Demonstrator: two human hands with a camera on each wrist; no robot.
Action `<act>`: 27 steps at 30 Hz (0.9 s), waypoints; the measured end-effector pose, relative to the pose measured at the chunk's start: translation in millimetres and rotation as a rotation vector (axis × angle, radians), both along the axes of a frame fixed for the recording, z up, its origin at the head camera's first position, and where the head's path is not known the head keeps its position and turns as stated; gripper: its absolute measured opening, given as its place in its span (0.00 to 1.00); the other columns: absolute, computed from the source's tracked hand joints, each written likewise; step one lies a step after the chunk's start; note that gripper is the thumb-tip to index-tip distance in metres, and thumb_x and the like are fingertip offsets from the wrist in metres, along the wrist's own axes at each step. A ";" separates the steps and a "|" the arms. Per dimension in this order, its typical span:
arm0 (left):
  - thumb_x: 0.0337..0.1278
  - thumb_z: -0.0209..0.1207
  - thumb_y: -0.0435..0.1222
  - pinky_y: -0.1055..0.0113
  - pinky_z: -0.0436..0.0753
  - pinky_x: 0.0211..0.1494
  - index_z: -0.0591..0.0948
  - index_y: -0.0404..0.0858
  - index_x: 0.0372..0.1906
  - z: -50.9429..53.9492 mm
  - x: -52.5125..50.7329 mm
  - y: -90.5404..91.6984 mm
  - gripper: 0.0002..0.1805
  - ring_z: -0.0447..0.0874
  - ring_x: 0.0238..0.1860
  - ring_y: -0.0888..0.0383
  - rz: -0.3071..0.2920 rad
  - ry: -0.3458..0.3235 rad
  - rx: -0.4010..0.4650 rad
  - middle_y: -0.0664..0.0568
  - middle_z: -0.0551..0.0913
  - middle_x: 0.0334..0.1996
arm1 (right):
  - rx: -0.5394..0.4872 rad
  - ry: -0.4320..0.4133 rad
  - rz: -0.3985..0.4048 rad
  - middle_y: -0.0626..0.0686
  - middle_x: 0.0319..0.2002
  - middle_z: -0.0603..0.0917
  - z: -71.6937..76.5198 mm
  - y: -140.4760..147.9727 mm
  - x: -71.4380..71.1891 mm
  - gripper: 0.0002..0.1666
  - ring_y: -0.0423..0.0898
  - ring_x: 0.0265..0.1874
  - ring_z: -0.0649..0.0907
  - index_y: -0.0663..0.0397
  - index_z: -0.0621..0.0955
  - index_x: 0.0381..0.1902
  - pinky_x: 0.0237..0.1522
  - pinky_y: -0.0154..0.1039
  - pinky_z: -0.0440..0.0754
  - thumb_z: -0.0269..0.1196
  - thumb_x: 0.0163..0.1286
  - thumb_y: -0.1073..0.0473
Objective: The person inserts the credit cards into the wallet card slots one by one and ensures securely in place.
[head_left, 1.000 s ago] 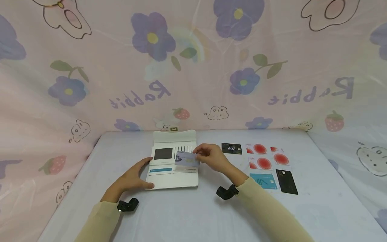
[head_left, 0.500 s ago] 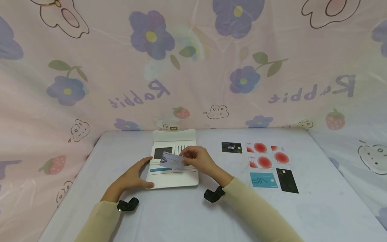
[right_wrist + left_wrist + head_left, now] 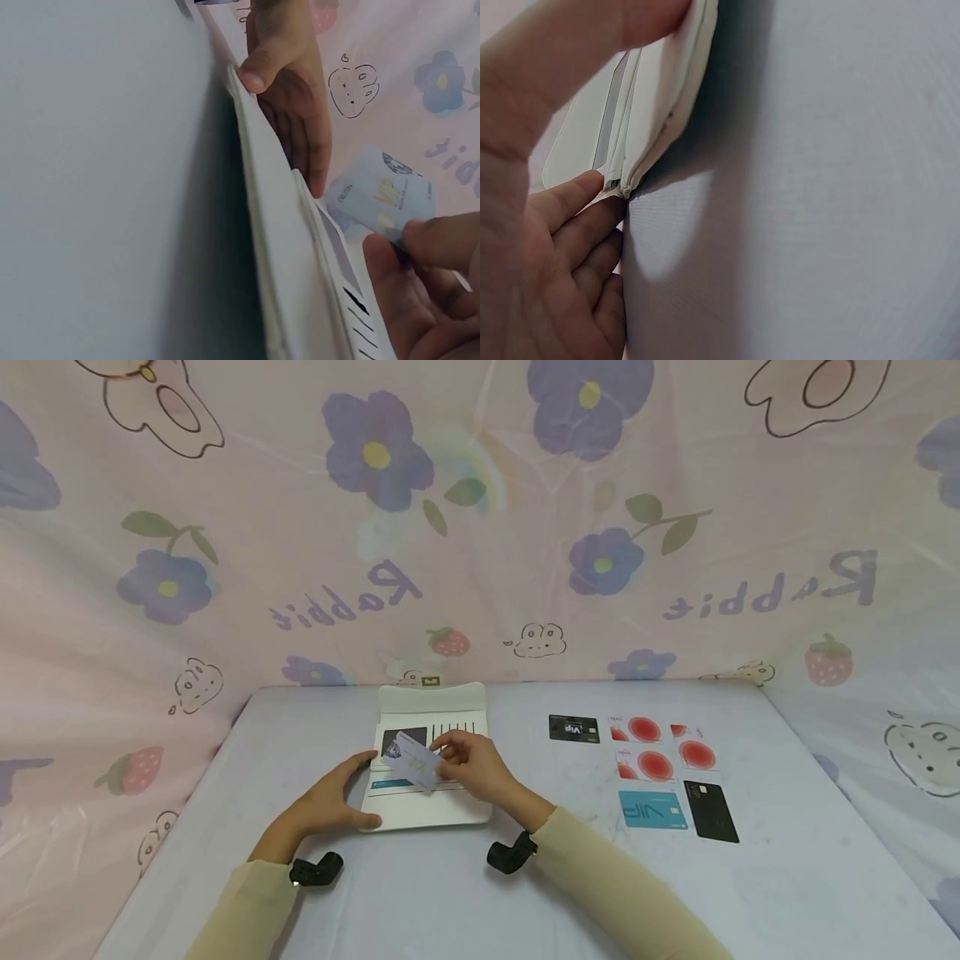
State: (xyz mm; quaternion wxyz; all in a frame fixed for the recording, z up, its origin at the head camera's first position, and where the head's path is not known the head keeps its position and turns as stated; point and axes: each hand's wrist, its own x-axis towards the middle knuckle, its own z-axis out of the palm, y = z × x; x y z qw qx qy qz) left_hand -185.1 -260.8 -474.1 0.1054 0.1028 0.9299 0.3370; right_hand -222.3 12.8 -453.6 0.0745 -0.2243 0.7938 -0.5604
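A white wallet (image 3: 435,812) lies unfolded on the table, with a dark window panel, a row of slots and a blue card (image 3: 392,784) in a pocket at its left. My left hand (image 3: 322,800) rests spread along the wallet's left side, thumb on the near corner and fingertips touching the edge. Between thumb and fingers, my right hand (image 3: 480,770) pinches a pale grey-blue VIP card (image 3: 386,187). That card is tilted above the wallet's left half, over part of the window panel. In the right wrist view it appears raised off the wallet.
Right of the wallet lie a black VIP card (image 3: 573,728), several red-and-white cards (image 3: 643,766), a blue VIP card (image 3: 652,810) and another black card (image 3: 711,811). Patterned cloth (image 3: 480,568) hangs behind the white table (image 3: 420,902).
My right hand has carried the pale VIP card leftward across the wallet, and the card has turned so its right end slants down. My left hand and the wallet have stayed put.
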 end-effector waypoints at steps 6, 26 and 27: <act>0.29 0.76 0.52 0.38 0.57 0.73 0.58 0.39 0.73 1.6 0.5 0.9 0.62 0.53 0.73 0.35 -0.005 -0.007 0.014 0.36 0.59 0.73 | -0.013 0.012 -0.018 0.57 0.33 0.86 -6.3 -6.2 -1.4 0.15 0.37 0.26 0.80 0.57 0.82 0.44 0.29 0.26 0.80 0.64 0.58 0.72; 0.29 0.76 0.52 0.38 0.57 0.73 0.59 0.39 0.73 2.6 0.4 1.2 0.61 0.54 0.73 0.36 -0.002 0.004 0.010 0.36 0.60 0.72 | -0.035 -0.040 -0.025 0.57 0.32 0.84 -15.7 -12.8 -3.9 0.16 0.37 0.25 0.81 0.60 0.81 0.45 0.29 0.28 0.84 0.64 0.58 0.74; 0.29 0.76 0.52 0.38 0.57 0.73 0.59 0.39 0.73 2.5 0.3 1.0 0.61 0.54 0.73 0.36 -0.003 0.006 0.008 0.36 0.60 0.72 | -0.037 -0.049 -0.026 0.57 0.32 0.84 -15.8 -13.0 -4.2 0.16 0.37 0.25 0.81 0.60 0.81 0.45 0.29 0.28 0.84 0.64 0.58 0.74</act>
